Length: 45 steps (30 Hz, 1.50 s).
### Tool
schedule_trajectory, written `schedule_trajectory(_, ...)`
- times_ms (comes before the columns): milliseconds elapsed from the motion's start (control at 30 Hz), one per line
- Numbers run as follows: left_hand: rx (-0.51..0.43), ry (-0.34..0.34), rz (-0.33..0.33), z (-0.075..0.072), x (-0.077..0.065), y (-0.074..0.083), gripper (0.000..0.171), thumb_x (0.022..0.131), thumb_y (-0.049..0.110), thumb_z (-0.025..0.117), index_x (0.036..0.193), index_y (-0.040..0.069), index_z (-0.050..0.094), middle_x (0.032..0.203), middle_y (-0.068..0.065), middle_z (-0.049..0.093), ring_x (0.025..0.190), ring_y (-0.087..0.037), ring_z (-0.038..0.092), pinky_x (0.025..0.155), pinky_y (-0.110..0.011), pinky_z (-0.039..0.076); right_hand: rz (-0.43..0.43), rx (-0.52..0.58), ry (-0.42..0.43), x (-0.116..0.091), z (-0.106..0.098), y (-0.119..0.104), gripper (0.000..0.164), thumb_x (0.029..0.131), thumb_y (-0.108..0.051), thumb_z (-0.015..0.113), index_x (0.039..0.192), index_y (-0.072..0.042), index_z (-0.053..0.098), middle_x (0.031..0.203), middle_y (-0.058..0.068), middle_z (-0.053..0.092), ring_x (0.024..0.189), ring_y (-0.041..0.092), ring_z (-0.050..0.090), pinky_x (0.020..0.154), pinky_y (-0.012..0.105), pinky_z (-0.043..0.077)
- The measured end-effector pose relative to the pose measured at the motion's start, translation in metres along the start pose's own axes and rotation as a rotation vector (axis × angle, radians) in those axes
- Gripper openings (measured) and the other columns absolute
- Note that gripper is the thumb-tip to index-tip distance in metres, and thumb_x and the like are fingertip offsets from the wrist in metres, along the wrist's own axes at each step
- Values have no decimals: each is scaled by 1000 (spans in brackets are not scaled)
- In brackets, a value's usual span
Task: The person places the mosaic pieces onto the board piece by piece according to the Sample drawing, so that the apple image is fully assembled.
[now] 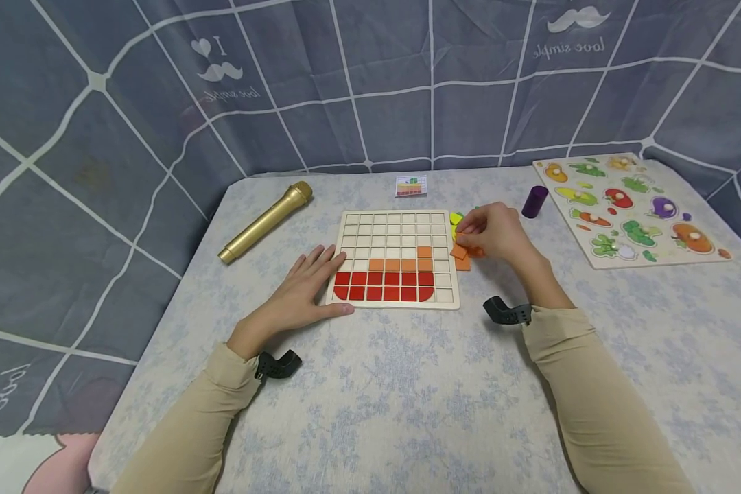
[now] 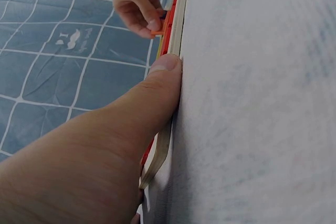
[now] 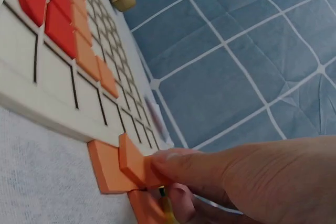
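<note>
A pale wooden grid board (image 1: 393, 310) lies on the table. Red tiles (image 1: 384, 287) fill most of its two lowest rows, and orange tiles (image 1: 401, 265) sit above them. My left hand (image 1: 305, 291) rests on the board's left edge with fingers spread straight. In the left wrist view the thumb (image 2: 167, 64) lies against the near edge. Beside the board's right edge, my right hand (image 1: 494, 232) pinches an orange tile (image 3: 131, 161) between thumb and fingers. Loose orange tiles (image 3: 107, 169) lie under it, and yellow pieces (image 1: 455, 219) are partly hidden behind the hand.
A gold microphone (image 1: 265, 223) lies at the left. A small picture card (image 1: 411, 186) is behind the board. To the right are a dark purple cylinder (image 1: 534, 202) and a vegetable puzzle board (image 1: 599, 257). Patterned grey-blue cloth (image 1: 395, 130) hangs behind the table.
</note>
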<state>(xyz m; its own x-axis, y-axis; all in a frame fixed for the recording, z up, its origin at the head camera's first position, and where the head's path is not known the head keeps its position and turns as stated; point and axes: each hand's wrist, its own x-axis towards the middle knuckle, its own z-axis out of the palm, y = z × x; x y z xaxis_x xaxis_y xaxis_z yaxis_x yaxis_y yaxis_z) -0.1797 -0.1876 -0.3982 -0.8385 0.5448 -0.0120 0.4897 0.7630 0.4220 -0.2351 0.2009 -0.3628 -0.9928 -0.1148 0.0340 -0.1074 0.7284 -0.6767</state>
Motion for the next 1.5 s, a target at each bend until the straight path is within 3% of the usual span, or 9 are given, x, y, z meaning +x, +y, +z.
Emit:
schedule_trajectory(233, -11, -3, -2, -1, -1, 1, 101, 93, 55, 75, 170, 15, 23, 177, -14, 13, 165, -35, 3, 133, -57, 0, -86, 66, 79, -2, 1, -16, 11, 92, -10, 82, 100, -4, 80, 89, 13, 75, 86, 26, 67, 80, 34, 43)
schedule_trajectory(567, -11, -6, -8, -1, -1, 0, 101, 93, 56, 75, 170, 15, 22, 177, -14, 12, 165, -36, 2, 133, -57, 0, -209, 133, -74, -3, 47, -44, 9, 95, -9, 79, 103, -6, 80, 91, 10, 76, 89, 25, 71, 77, 32, 52)
schedule_trajectory(833, -15, -11, -4, -2, 0, 1, 101, 94, 56, 74, 170, 16, 22, 178, -13, 12, 165, -35, 2, 133, -57, 0, -252, 98, -35, -6, 64, -43, 13, 97, -9, 76, 109, -4, 79, 103, 11, 75, 95, 26, 70, 88, 42, 60)
schedule_trajectory(1000, -15, -10, -2, -1, 0, 0, 101, 94, 55, 74, 170, 15, 22, 177, -14, 12, 165, -36, 2, 133, -57, 0, -286, 73, -18, -6, 67, -41, 18, 96, -10, 79, 111, -2, 80, 109, 14, 74, 97, 29, 70, 88, 44, 61)
schedule_trajectory(1500, -12, -13, -6, -1, 0, 2, 101, 94, 54, 75, 170, 14, 22, 177, -14, 12, 165, -36, 2, 133, -57, 0, -249, 35, -66, -5, 60, -41, 9, 96, -9, 79, 103, -7, 83, 104, 9, 78, 90, 27, 70, 83, 41, 58)
